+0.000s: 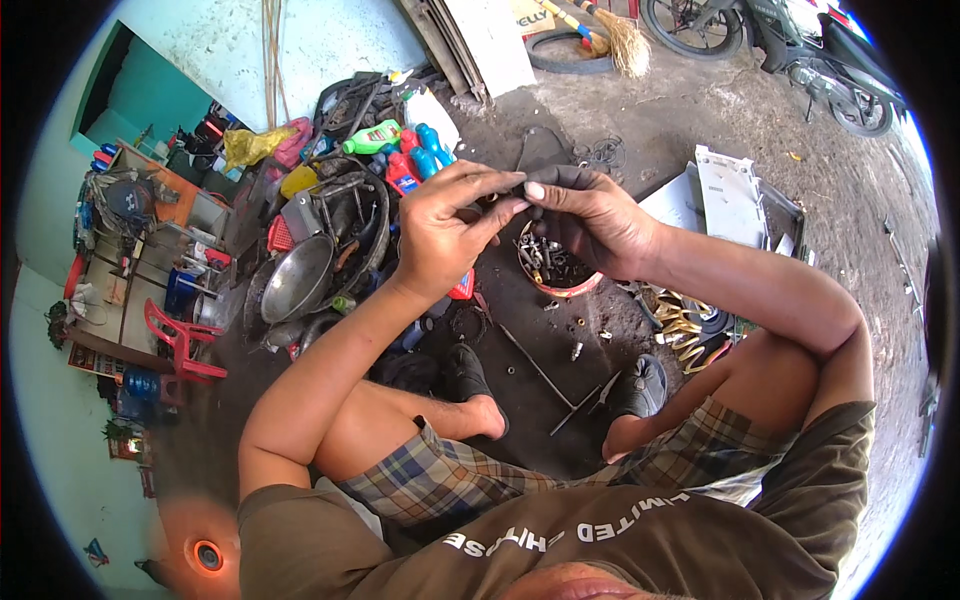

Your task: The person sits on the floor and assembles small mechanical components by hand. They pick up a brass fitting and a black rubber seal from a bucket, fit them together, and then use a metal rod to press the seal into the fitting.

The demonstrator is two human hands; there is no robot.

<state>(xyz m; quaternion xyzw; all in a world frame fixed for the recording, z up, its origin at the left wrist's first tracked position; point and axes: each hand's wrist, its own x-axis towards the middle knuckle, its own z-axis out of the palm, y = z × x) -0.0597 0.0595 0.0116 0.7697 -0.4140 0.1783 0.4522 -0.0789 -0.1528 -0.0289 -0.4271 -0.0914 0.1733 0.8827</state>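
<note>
My left hand (pixel 445 225) and my right hand (pixel 605 222) meet at the fingertips in front of me, above a bowl. Thumb and fingers of both are pinched together around something small and dark, mostly hidden by the fingers. Dark grime covers the right hand's fingers. Just below the hands, a round bowl with a reddish rim (pixel 572 291) holds many bolts and small metal parts (pixel 548 262). A few loose metal pieces (pixel 577 350) lie on the ground by it. Between my feet rests a long T-handle wrench (pixel 540 370).
A heap of bottles, a metal basin (pixel 298 278) and scrap parts fills the left side. A red plastic chair (pixel 180 342) stands farther left. Gold-coloured levers (pixel 680 325) and a pale metal casing (pixel 730 195) lie to the right. A motorbike (pixel 820 65) and a straw broom (pixel 628 50) are beyond.
</note>
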